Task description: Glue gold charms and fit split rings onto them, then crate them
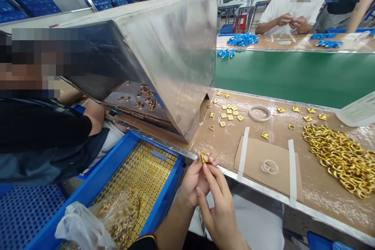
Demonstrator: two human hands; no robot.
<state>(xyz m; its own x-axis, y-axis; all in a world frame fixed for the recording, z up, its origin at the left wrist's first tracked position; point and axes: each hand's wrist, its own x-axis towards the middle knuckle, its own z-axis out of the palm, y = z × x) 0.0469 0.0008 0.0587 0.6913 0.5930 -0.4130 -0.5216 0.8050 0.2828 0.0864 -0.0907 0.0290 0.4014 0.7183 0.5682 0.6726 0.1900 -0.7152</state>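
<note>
Above the table's near edge, my left hand (pixel 191 185) pinches a small gold square piece with a round opening (pixel 205 158) between its fingertips. My right hand (pixel 219 203) is close against it, index and middle fingers stretched up to just under the piece, the thumb apart from them. Whether the right fingertips press on the piece or only on the left hand cannot be made out. Beyond the hands lie loose gold square pieces (pixel 229 111) on the brown tabletop. A heap of gold rings (pixel 340 156) spreads at the right.
A large metal hood (pixel 172 47) stands at left with rings inside. Below it, a blue crate (pixel 175 174) holds gold pieces and a plastic bag (pixel 84 226). Taped cardboard (pixel 265 152), a tape roll (pixel 259 113) and a green belt (pixel 287 72) lie ahead. Co-workers sit left and opposite.
</note>
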